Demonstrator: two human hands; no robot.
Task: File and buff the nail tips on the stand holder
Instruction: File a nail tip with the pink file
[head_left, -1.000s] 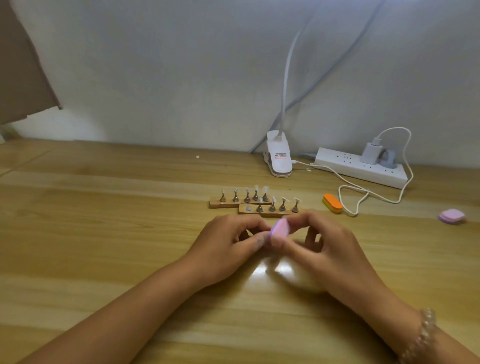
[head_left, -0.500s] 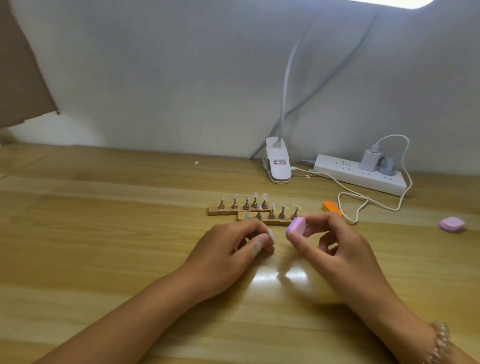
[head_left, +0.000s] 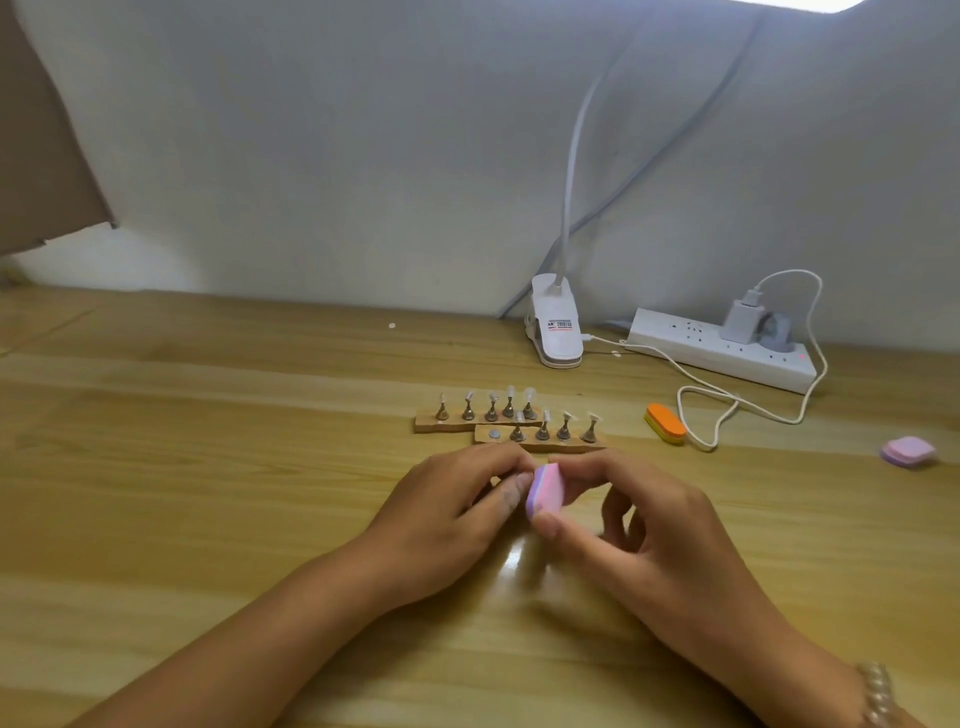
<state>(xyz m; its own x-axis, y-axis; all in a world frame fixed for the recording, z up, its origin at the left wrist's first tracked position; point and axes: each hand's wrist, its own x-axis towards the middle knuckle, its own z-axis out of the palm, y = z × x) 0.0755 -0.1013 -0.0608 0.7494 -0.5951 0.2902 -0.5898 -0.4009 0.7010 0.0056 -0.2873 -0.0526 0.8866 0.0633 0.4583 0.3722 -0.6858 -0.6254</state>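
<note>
Head view: table (head_left: 208, 519) carries stand holders (head_left: 550, 446), nail tips (head_left: 529, 395) upright on pegs. Right grip (head_left: 639, 525), apart half second ago, back against left grip (head_left: 447, 514), pinching pink buffer block (head_left: 545, 491); left fingers curled, contents hidden. Likely buffing stroke resuming

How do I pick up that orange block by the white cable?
Pinch the orange block across its narrow width, on the two long sides, coming from above. It lies flat with its broad orange face up, so the sides are free; mind the white cable looping close on its right.
</note>
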